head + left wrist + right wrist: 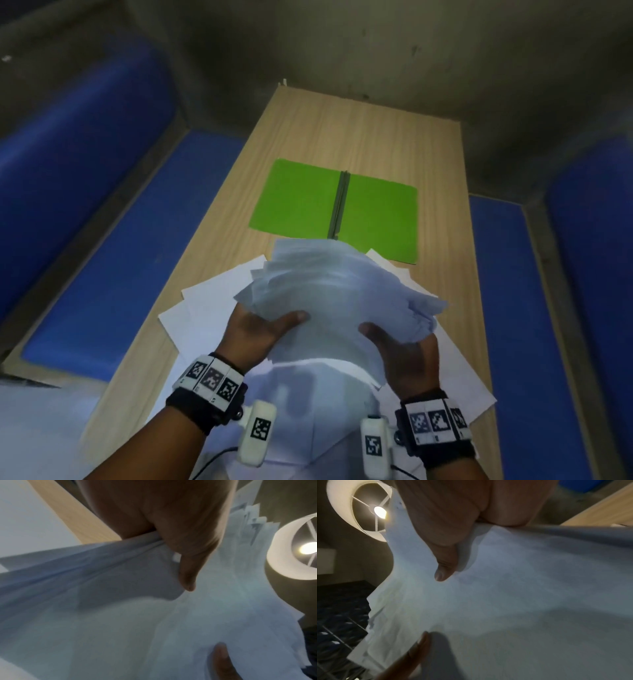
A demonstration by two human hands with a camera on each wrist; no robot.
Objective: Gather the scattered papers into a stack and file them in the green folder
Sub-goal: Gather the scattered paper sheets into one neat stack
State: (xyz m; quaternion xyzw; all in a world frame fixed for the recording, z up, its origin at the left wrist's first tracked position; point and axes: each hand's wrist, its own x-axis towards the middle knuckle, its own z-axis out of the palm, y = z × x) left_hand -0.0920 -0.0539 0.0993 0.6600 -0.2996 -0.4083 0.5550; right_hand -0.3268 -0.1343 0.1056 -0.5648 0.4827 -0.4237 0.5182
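Observation:
A loose, uneven bundle of white papers (pixel 337 301) is lifted above the wooden table (pixel 373 144), its far edges fanned out and blurred. My left hand (pixel 263 329) grips its left side, thumb on top and fingers hidden underneath. My right hand (pixel 399 349) grips the right side the same way. Both wrist views show a thumb pressed on the top sheet: the left hand (pixel 187 563) and the right hand (pixel 443 561) on the papers (pixel 171 628) (pixel 505 608). The green folder (pixel 337 209) lies open and flat beyond the bundle.
More white sheets (pixel 205 308) lie spread on the table below and beside the bundle, some over the near edge. Blue padded benches (pixel 113 257) (pixel 503 308) run along both sides. A round ceiling lamp (pixel 373 511) shows in the wrist views.

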